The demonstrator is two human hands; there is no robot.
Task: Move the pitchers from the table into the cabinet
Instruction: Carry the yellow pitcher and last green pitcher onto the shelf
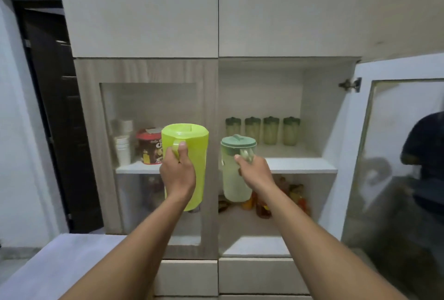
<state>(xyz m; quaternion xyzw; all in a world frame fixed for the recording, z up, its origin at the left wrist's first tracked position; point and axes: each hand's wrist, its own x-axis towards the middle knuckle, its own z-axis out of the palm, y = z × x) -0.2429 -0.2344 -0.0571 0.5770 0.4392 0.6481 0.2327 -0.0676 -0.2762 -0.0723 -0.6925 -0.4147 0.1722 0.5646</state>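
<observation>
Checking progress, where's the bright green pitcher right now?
In the head view, left of centre: the bright green pitcher hangs from the left hand, before the closed glass door.

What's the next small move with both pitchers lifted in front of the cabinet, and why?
Probably ease the right hand forward and set the pale pitcher on the open shelf, in front of the four jars. That side's door is open; the left hand holds the lime pitcher before a closed glass door.

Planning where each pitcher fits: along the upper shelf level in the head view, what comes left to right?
Paper cups → red-lidded tub → lime pitcher in left hand → pale pitcher in right hand → four green-lidded tumblers.
</observation>
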